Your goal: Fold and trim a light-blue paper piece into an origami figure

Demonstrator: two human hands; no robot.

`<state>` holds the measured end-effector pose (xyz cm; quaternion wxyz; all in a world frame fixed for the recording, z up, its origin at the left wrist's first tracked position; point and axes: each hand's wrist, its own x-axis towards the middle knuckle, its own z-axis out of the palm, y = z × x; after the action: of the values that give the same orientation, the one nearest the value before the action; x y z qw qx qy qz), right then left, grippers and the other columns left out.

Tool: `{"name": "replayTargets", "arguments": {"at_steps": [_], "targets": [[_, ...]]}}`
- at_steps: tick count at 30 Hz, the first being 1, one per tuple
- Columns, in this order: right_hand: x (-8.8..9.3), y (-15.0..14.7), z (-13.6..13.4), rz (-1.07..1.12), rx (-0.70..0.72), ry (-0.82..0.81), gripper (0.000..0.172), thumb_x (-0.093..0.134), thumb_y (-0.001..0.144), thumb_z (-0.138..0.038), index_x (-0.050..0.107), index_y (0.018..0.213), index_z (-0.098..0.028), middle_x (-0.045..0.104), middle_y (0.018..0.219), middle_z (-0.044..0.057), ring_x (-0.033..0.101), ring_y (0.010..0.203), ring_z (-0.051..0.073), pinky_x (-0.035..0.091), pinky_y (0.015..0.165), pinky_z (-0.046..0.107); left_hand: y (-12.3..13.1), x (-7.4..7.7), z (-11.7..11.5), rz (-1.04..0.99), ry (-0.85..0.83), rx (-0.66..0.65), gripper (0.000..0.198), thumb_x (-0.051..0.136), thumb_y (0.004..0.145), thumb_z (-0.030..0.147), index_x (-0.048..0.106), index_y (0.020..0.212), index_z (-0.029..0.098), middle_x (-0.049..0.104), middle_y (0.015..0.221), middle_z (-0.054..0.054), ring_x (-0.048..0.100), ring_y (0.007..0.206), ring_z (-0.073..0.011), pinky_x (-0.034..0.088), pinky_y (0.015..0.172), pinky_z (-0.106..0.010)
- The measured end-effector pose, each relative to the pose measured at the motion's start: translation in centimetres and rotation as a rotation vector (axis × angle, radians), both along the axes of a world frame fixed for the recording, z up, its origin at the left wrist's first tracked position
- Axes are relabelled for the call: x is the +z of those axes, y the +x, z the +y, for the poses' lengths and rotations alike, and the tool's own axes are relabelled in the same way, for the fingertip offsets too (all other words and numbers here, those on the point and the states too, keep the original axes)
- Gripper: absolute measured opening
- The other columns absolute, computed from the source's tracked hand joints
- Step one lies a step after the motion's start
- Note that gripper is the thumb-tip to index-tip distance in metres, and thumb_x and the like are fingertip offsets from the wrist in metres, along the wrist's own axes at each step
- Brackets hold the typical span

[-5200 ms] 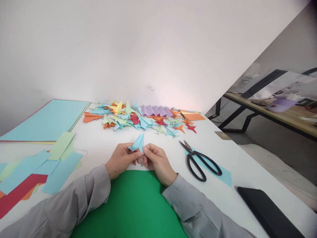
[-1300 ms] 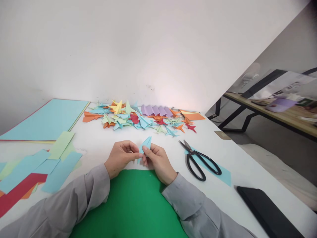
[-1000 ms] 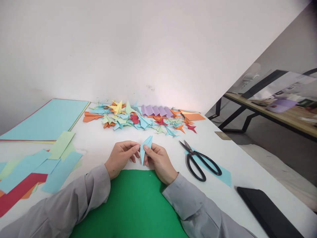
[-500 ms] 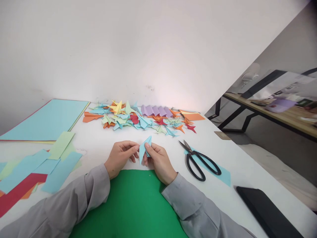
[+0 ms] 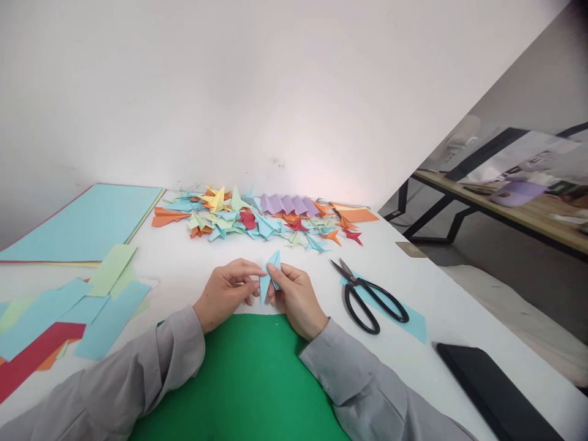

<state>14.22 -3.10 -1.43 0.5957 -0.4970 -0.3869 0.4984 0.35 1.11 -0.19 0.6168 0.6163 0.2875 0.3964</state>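
The folded blue paper (image 5: 271, 275) is partly hidden behind the fingers (image 5: 289, 272) of the left hand (image 5: 225, 294) and right hand (image 5: 296, 297), which pinch it. Its creases are too small to read. The green sheet (image 5: 243, 380) and the black slab (image 5: 496, 392) at the counter's (image 5: 184, 263) near right corner run off the bottom edge. The scissors (image 5: 367, 297) cover part of a blue strip (image 5: 413, 321). Things on the far table (image 5: 528, 214) are blurred.

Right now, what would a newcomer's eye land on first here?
The heap of folded paper shapes in many colours, at the far side of the white table, stands out first. Nearer, the left hand and right hand pinch a light blue folded paper between them, just beyond a bright green sheet. Black scissors lie to the right of the hands, across a blue strip.
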Motion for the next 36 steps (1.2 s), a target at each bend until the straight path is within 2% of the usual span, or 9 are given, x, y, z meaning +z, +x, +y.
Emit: {"name": "replayTargets", "arguments": {"at_steps": [6,13,21,26,30,36], "targets": [[0.10,-0.09,-0.06,-0.020,0.011,0.007,0.038,0.068,0.071,-0.047,0.055,0.053,-0.017,0.053,0.042,-0.003,0.045,0.036,0.008,0.035,0.039,0.020,0.12,0.09,-0.32,0.023,0.054,0.009,0.017,0.063,0.065,0.015,0.074,0.079,0.018,0.059,0.085,-0.004,0.055,0.050,-0.0073,0.050,0.044,-0.024],[-0.04,-0.07,-0.08,-0.044,0.016,-0.012,0.040,0.069,0.069,-0.048,0.053,0.051,-0.016,0.052,0.039,-0.004,0.045,0.035,0.007,0.035,0.038,0.019,0.25,-0.37,-0.22,-0.012,0.053,0.040,0.016,0.065,0.060,0.010,0.072,0.072,0.016,0.059,0.082,-0.003,0.058,0.053,-0.0092,0.053,0.043,-0.024],[0.10,-0.12,-0.07,-0.041,0.017,0.005,0.038,0.069,0.070,-0.047,0.054,0.052,-0.016,0.055,0.041,-0.003,0.046,0.035,0.007,0.035,0.038,0.019,0.36,-0.29,-0.34,-0.023,0.013,0.081,0.007,0.065,0.063,0.016,0.070,0.067,0.013,0.062,0.076,-0.003,0.057,0.046,-0.0085,0.051,0.037,-0.023],[0.12,-0.05,-0.14,-0.047,0.044,0.009,0.038,0.068,0.071,-0.047,0.054,0.053,-0.016,0.056,0.045,-0.003,0.046,0.036,0.007,0.036,0.039,0.019,0.26,-0.03,-0.20,0.003,-0.132,0.094,0.011,0.068,0.063,0.022,0.068,0.066,0.011,0.063,0.060,-0.003,0.058,0.049,-0.0118,0.050,0.039,-0.022],[0.02,-0.08,-0.26,-0.084,0.073,0.005,0.039,0.067,0.071,-0.049,0.053,0.055,-0.016,0.057,0.047,-0.003,0.048,0.038,0.007,0.036,0.040,0.019,0.19,0.24,0.07,0.028,-0.274,0.101,0.017,0.073,0.058,0.023,0.061,0.063,0.011,0.059,0.047,0.000,0.054,0.043,-0.0097,0.047,0.040,-0.020],[-0.08,-0.02,-0.36,-0.075,0.091,0.017,0.038,0.064,0.074,-0.050,0.056,0.058,-0.017,0.057,0.048,-0.002,0.049,0.041,0.008,0.039,0.042,0.020,0.24,0.14,0.39,-0.043,-0.321,0.109,0.027,0.074,0.056,0.021,0.051,0.070,0.016,0.057,0.044,0.005,0.051,0.040,-0.0088,0.043,0.038,-0.019]]}}
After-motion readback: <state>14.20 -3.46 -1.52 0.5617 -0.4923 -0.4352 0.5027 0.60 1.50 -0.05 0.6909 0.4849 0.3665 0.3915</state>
